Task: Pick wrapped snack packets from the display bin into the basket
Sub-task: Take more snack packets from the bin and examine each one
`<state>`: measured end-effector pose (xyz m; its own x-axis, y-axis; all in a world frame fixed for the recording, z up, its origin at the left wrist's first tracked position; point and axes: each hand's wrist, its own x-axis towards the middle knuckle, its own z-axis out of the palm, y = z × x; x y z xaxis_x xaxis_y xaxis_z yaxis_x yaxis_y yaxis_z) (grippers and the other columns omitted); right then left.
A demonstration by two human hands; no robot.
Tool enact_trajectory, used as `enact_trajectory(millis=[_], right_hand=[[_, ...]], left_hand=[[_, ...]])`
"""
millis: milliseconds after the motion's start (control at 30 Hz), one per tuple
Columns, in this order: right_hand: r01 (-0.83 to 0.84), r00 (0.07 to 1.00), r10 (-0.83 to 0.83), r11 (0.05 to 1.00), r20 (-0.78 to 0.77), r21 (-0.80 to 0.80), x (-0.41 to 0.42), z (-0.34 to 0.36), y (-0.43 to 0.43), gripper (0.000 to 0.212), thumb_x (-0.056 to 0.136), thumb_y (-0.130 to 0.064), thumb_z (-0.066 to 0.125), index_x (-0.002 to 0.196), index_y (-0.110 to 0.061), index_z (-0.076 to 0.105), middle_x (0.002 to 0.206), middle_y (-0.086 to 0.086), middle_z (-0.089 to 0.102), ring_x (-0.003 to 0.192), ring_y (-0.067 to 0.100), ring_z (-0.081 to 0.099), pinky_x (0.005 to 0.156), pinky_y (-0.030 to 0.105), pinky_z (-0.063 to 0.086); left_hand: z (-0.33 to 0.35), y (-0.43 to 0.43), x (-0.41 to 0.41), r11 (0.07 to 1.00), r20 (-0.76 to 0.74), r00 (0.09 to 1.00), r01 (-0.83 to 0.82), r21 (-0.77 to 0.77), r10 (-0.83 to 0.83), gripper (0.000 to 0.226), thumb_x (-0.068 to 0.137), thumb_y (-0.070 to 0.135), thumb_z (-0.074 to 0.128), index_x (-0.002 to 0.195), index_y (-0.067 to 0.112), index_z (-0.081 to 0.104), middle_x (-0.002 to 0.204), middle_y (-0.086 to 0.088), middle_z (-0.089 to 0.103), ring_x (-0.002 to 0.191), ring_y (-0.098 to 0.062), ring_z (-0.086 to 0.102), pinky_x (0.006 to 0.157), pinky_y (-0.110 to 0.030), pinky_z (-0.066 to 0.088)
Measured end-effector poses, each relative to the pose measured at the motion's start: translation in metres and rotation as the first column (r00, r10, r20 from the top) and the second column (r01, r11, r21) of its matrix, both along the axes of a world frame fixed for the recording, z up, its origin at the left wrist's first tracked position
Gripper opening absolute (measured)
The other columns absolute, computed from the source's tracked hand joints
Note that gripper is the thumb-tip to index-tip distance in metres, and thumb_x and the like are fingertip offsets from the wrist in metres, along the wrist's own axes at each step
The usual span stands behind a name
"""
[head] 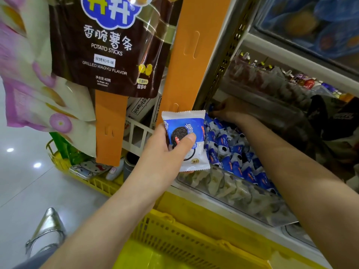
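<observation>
The yellow basket sits just below the left hand, whose thumb and fingers pinch an upright snack packet. Beyond the basket, the right hand reaches deep into the bin. I cannot tell how its fingers lie.

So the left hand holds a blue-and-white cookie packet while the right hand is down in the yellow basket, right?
Not quite. In the head view the left hand holds the blue-and-white cookie packet, but the right hand reaches into the display bin, not the yellow basket.
</observation>
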<state>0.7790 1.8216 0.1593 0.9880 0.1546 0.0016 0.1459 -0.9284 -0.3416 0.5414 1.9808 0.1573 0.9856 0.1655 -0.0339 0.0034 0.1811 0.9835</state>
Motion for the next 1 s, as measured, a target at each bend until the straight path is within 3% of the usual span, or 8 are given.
enact_trajectory(millis=[133, 333, 433, 500, 567, 633, 767, 1000], right_hand=[[0.011, 1.000, -0.012, 1.000, 0.011, 0.016, 0.004, 0.002, -0.003, 0.024, 0.082, -0.028, 0.068, 0.080, -0.004, 0.070, 0.075, 0.008, 0.065, 0.057, 0.007, 0.051, 0.050, 0.020, 0.035], [0.038, 0.983, -0.057, 0.993, 0.173, 0.112, 0.006, -0.015, 0.002, 0.019, 0.083, -0.023, 0.067, 0.065, -0.016, 0.066, 0.068, -0.004, 0.059, 0.058, 0.001, 0.047, 0.061, 0.022, 0.041], [-0.050, 0.988, 0.033, 0.993, 0.153, 0.108, 0.004, -0.013, 0.000, 0.030, 0.087, -0.032, 0.062, 0.060, -0.018, 0.060, 0.059, -0.008, 0.053, 0.054, 0.002, 0.046, 0.050, 0.017, 0.031], [-0.059, 0.980, 0.032, 0.989, 0.195, 0.134, 0.004, -0.009, -0.009, 0.028, 0.092, -0.034, 0.054, 0.070, -0.019, 0.063, 0.067, -0.007, 0.057, 0.061, 0.006, 0.050, 0.057, 0.018, 0.033], [-0.034, 0.964, -0.002, 0.991, 0.265, 0.132, 0.005, -0.008, -0.020, 0.024, 0.095, -0.031, 0.049, 0.097, -0.014, 0.066, 0.088, -0.002, 0.061, 0.077, 0.010, 0.052, 0.072, 0.024, 0.038], [-0.021, 0.979, 0.011, 0.999, 0.205, 0.047, 0.006, -0.010, -0.027, 0.028, 0.095, -0.032, 0.048, 0.109, -0.012, 0.063, 0.106, 0.006, 0.064, 0.087, 0.015, 0.054, 0.077, 0.028, 0.039], [-0.089, 0.996, 0.087, 0.994, 0.029, 0.067, 0.004, -0.018, -0.024, 0.033, 0.097, -0.033, 0.044, 0.119, -0.014, 0.058, 0.122, 0.009, 0.060, 0.094, 0.013, 0.051, 0.078, 0.026, 0.034], [-0.128, 0.990, 0.123, 0.990, 0.071, 0.061, -0.010, -0.014, -0.023, 0.036, 0.097, -0.030, 0.044, 0.128, -0.012, 0.048, 0.127, 0.011, 0.055, 0.110, 0.024, 0.053, 0.080, 0.027, 0.038]], left_hand=[[0.000, -0.001, 0.000, 1.000, -0.005, 1.000, 0.007, -0.016, -0.007, 0.028, 0.089, 0.026, 0.056, 0.117, 0.022, 0.052, 0.103, 0.007, 0.067, 0.080, 0.006, 0.064, 0.054, -0.003, 0.044], [-0.001, -0.002, 0.001, 1.000, 0.001, 1.000, 0.000, -0.031, 0.000, 0.027, 0.089, 0.027, 0.056, 0.116, 0.024, 0.053, 0.102, 0.008, 0.067, 0.078, 0.009, 0.063, 0.052, -0.002, 0.043], [-0.001, -0.002, 0.003, 1.000, 0.008, 1.000, -0.005, -0.025, 0.005, 0.026, 0.089, 0.026, 0.056, 0.115, 0.022, 0.053, 0.102, 0.007, 0.067, 0.078, 0.008, 0.064, 0.052, -0.002, 0.043], [-0.001, -0.002, 0.003, 1.000, 0.010, 1.000, -0.009, -0.019, 0.009, 0.026, 0.089, 0.027, 0.057, 0.114, 0.023, 0.053, 0.101, 0.007, 0.067, 0.078, 0.007, 0.064, 0.053, -0.003, 0.044], [-0.002, -0.002, 0.003, 1.000, 0.014, 1.000, -0.013, -0.010, 0.013, 0.026, 0.089, 0.028, 0.057, 0.114, 0.023, 0.054, 0.101, 0.007, 0.068, 0.079, 0.005, 0.065, 0.055, -0.004, 0.045], [-0.002, -0.002, 0.003, 1.000, 0.019, 1.000, -0.014, -0.011, 0.014, 0.027, 0.089, 0.027, 0.057, 0.115, 0.022, 0.054, 0.103, 0.006, 0.068, 0.080, 0.004, 0.065, 0.055, -0.004, 0.045], [-0.001, -0.002, 0.003, 1.000, 0.021, 1.000, -0.008, -0.007, 0.009, 0.028, 0.089, 0.027, 0.057, 0.116, 0.022, 0.053, 0.103, 0.005, 0.068, 0.080, 0.004, 0.065, 0.052, -0.004, 0.044], [0.002, -0.002, 0.001, 0.999, 0.056, 0.998, 0.016, 0.032, -0.018, 0.027, 0.088, 0.027, 0.059, 0.114, 0.025, 0.054, 0.104, 0.005, 0.067, 0.084, -0.004, 0.067, 0.065, -0.020, 0.056]])
